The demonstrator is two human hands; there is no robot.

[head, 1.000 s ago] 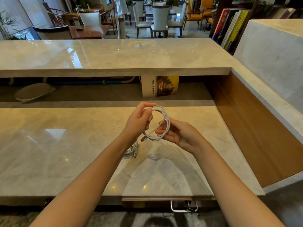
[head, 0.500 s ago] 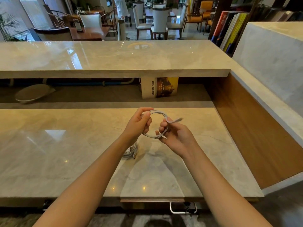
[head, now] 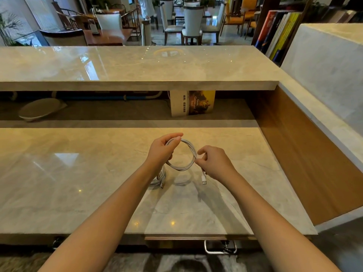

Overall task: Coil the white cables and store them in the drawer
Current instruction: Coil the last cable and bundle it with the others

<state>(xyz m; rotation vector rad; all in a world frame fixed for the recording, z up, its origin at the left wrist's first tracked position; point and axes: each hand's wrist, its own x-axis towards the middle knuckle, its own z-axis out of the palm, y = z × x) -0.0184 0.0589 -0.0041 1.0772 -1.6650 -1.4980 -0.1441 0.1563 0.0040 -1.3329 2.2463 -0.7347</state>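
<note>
A white cable (head: 189,154) is held as a round coil over the marble desk (head: 78,173), on the near side of the book (head: 193,103) that is stood under the upper counter (head: 137,65). The coil's left side is gripped by the left hand (head: 160,152), its fingers curled round the strands and the thumb laid on top. The coil's right side is pinched by the right hand (head: 216,163) between thumb and fingertips. Below this pinch the loose end is hung down, ending in a plug (head: 204,181); whether the plug touches the desk cannot be told. A second white cable (head: 159,178), already coiled, is laid flat on the desk, nearer than the book and slightly left of it, partly hidden by the left wrist. A metal drawer handle (head: 220,249) is seen under the desk's near edge, much nearer than the book and a little right of it.
</note>
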